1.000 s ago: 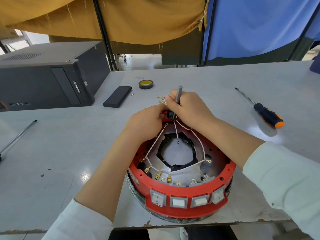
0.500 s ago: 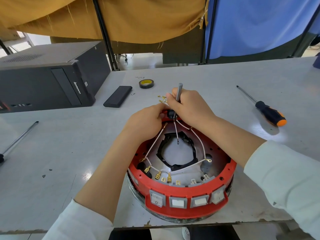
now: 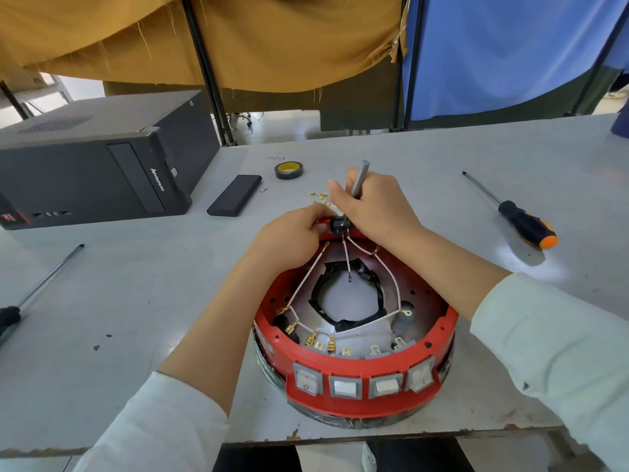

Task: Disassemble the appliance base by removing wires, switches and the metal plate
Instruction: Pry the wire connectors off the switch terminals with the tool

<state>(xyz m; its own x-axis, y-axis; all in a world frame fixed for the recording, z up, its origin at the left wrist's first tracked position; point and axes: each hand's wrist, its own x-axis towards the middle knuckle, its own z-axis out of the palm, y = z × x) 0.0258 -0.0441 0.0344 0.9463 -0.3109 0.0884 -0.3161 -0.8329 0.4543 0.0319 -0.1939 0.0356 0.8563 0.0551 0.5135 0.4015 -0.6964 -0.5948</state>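
Red appliance base (image 3: pixel 354 396) sits on the desk (image 3: pixel 136 284) before me. My left hand (image 3: pixel 289 238) pinches the black connector (image 3: pixel 340 226) at its far rim; my right hand (image 3: pixel 374 207) grips a grey tool (image 3: pixel 359 178). White wires (image 3: pixel 306 281) and four switches (image 3: pixel 362 381) remain; loose terminals (image 3: pixel 320 198) lie beyond.

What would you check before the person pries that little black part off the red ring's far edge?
1. Tool in hand: ok. The right hand grips a grey tool, tip down at the black part.
2. Part steadied: ok. The left hand pinches it from the side.
3. Wires free: not ok. White wires hang from the part into the red base.
4. Tip seated: cannot tell; the fingers hide it.
5. Base flat on the table: ok.
6. Front switches: not ok, four remain in the rim.
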